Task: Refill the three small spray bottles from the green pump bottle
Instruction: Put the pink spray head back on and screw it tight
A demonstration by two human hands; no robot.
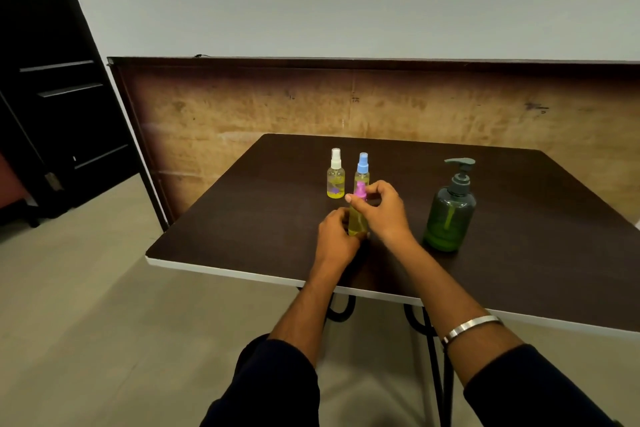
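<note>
A small spray bottle with a pink top (357, 218) stands near the middle of the dark table (242, 211), holding yellow liquid. My left hand (335, 239) grips its body low down. My right hand (379, 208) pinches the pink sprayer cap from above. Behind them stand two more small spray bottles, upright: one with a white top (335, 176) and one with a blue top (362, 168), both with yellow liquid. The green pump bottle (449, 208) stands to the right, its pump on, with green liquid in the lower part.
The table's white front edge (221, 270) runs close to my arms. A brown board (242, 107) leans upright behind the table. A dark cabinet (52, 114) stands at the left on the floor.
</note>
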